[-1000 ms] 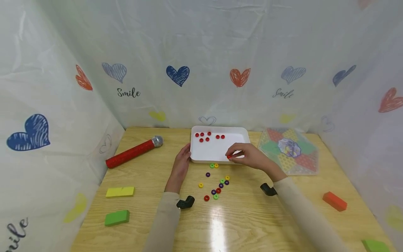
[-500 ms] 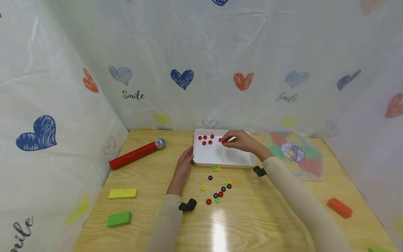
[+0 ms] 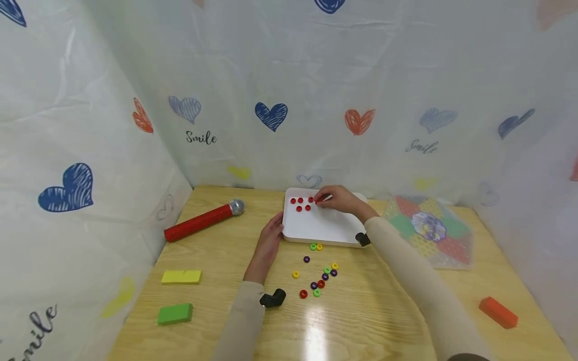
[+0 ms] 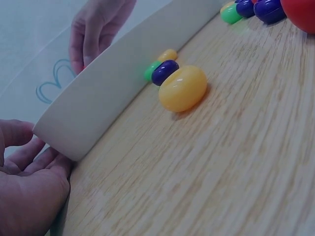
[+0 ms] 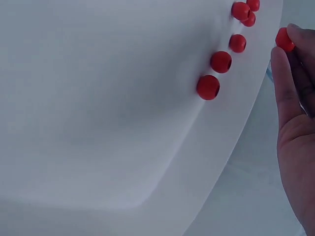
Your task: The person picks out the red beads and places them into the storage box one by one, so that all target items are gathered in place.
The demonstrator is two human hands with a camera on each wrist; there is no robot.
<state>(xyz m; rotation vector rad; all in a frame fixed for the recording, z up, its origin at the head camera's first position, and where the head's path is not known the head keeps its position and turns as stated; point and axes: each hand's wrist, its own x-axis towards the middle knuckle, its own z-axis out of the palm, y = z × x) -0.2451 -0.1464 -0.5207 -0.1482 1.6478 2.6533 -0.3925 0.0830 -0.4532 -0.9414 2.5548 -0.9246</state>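
Red beads [image 5: 206,87]: six-plus in tray [image 3: 322,229]; right grip [image 3: 341,199] pinching one; left grip [image 3: 269,239], uncurled, touching tray.

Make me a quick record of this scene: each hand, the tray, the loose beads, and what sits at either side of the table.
Left hand: holds the tray's left edge
Right hand: pinches a red bead
Tray: white, with red beads inside
Loose beads: red, yellow, green and purple, on the table in front of the tray
Table's left: red microphone, yellow block, green block
Table's right: patterned box, red block
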